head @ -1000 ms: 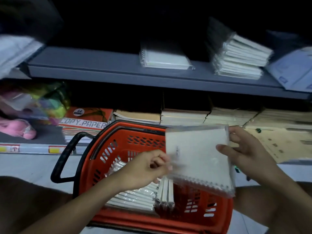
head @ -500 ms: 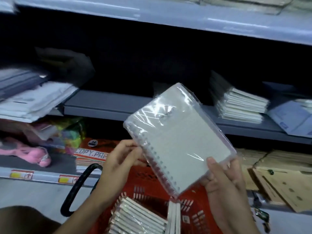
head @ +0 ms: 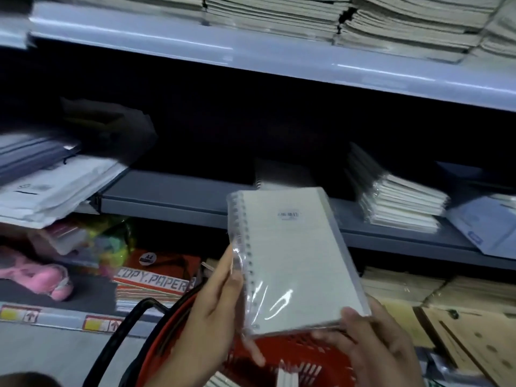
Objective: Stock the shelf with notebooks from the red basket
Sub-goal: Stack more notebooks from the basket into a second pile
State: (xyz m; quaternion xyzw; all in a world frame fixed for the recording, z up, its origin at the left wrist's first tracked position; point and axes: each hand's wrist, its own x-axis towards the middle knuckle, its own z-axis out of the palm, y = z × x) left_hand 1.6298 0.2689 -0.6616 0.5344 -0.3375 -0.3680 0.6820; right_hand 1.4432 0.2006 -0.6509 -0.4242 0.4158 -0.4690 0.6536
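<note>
While both hands are holding a plastic-wrapped spiral notebook (head: 290, 255) upright above the red basket (head: 282, 356), the left hand (head: 212, 308) is pressing its fingers along the wire-bound edge and the right hand (head: 377, 342) is pinching the bottom corner. Because the glossy wrap is looking slick, the notebook is at risk of sliding free and dropping back into the basket. Reaching toward the grey middle shelf (head: 178, 202), it is also in danger of nudging the stack of wrapped notebooks (head: 396, 199) sitting there.
</note>
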